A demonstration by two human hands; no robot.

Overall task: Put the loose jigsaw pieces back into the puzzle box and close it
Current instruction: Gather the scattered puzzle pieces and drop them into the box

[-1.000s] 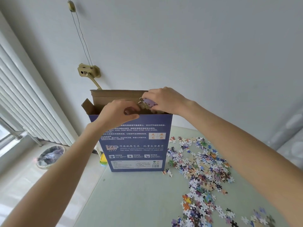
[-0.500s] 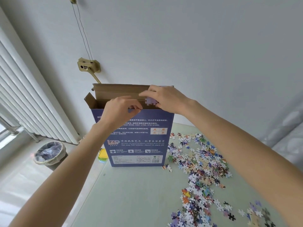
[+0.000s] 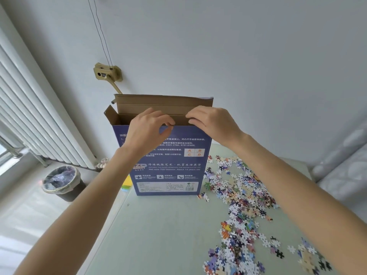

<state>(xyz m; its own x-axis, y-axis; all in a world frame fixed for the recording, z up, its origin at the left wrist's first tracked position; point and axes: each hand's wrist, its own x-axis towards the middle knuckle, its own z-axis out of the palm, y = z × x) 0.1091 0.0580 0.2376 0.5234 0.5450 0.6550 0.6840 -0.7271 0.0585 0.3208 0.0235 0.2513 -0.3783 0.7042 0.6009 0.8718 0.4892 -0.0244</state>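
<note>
The blue puzzle box point(image 3: 168, 161) stands upright on the pale green table point(image 3: 158, 231), its brown top flaps open. My left hand point(image 3: 147, 133) is at the box's front top edge and pinches that edge between thumb and forefinger. Just to its right, my right hand point(image 3: 212, 124) hovers over the opening with fingers loosely bent; no piece shows in it. Several loose jigsaw pieces point(image 3: 242, 195) lie scattered on the table to the right of the box, down to the near right corner. The inside of the box is hidden.
A lined waste bin point(image 3: 60, 180) stands on the floor at left, beside a white radiator point(image 3: 39, 116). A yellow-green pad point(image 3: 127, 182) peeks out behind the box's left side. A wall bracket point(image 3: 107, 73) hangs above the box.
My right hand held purple pieces over the opening earlier; now none show in it. Both hands stay at the box's top edge, and the view has shifted slightly.
</note>
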